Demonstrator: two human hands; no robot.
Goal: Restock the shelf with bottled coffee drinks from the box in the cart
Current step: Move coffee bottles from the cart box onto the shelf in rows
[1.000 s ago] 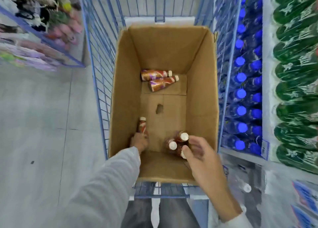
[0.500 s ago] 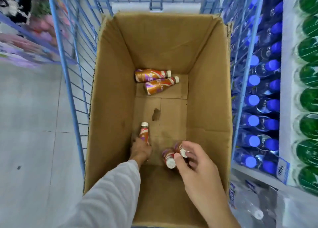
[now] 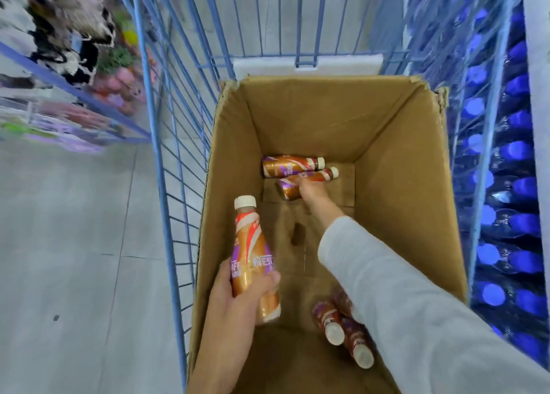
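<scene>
A cardboard box (image 3: 404, 191) stands in a blue wire cart (image 3: 166, 191). My left hand (image 3: 238, 298) grips a coffee bottle (image 3: 250, 244) with a white cap, upright above the box's left wall. My right hand (image 3: 311, 192) reaches to the far end of the box floor. Its fingers curl round a lying bottle (image 3: 323, 174). A second lying bottle (image 3: 291, 166) touches that one on the far side. More bottles (image 3: 330, 322) lie at the near end, partly hidden under my grey sleeve.
A shelf of blue-capped bottles (image 3: 506, 185) runs close along the cart's right side. Grey floor (image 3: 74, 244) lies left of the cart, with a blurred goods display (image 3: 59, 66) at the far left. A white slab (image 3: 306, 63) sits behind the box.
My left hand has lifted its bottle off the box floor to the rim. My right hand has left the near bottles and reached to the far pair.
</scene>
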